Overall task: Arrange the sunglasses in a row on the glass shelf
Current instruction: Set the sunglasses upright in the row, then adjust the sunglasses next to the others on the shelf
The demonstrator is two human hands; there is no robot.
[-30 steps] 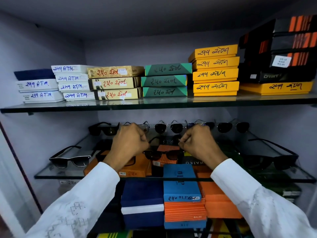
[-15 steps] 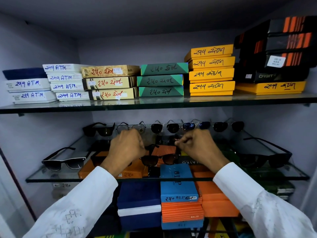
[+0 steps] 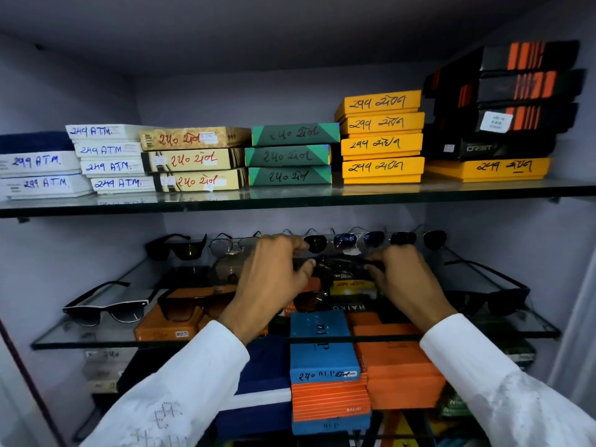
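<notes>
Both hands pinched a dark-framed pair of sunglasses above the glass shelf, just before the back row. The left hand and right hand each closed fingers on one end

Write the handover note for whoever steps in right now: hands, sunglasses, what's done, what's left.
Left hand and right hand: both pinch the ends of a dark pair of sunglasses, held mid-shelf just in front of the back row; grip detail is partly hidden.
Back row: several pairs already lined up along the rear of the glass shelf.
Loose: a black-and-white pair at front left, a brown pair beside it, a black pair at right.
Left: set down the held pair, then likely bring the loose ones into line.
</notes>
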